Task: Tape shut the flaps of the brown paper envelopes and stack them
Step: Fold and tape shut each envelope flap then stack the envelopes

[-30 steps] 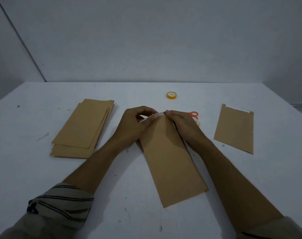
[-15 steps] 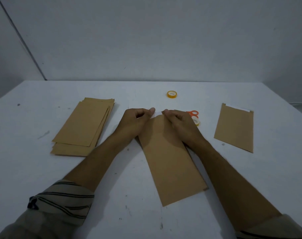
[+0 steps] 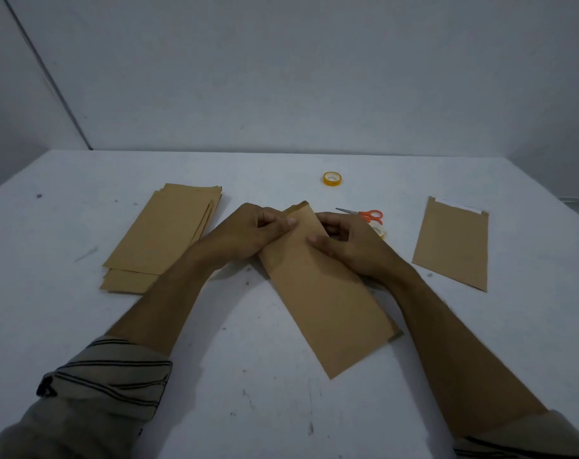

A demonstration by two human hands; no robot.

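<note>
A brown paper envelope (image 3: 327,303) lies slanted on the white table (image 3: 66,326) in front of me. My left hand (image 3: 248,231) grips its upper left edge, thumb on top. My right hand (image 3: 351,240) holds its upper right edge with the thumb pressed on the paper. The envelope's far end sticks out between my hands. A stack of several brown envelopes (image 3: 162,236) lies to the left. A single envelope (image 3: 453,246) with a white strip along its far end lies to the right.
A yellow tape roll (image 3: 332,178) sits farther back on the table. Orange-handled scissors (image 3: 362,213) lie just beyond my right hand, and a pale tape roll (image 3: 379,230) peeks out beside it. A grey wall stands behind the table.
The white tape strip held across the envelope's far end a second ago is no longer visible. Both hands have slid down the envelope, and its far end now shows between them.
</note>
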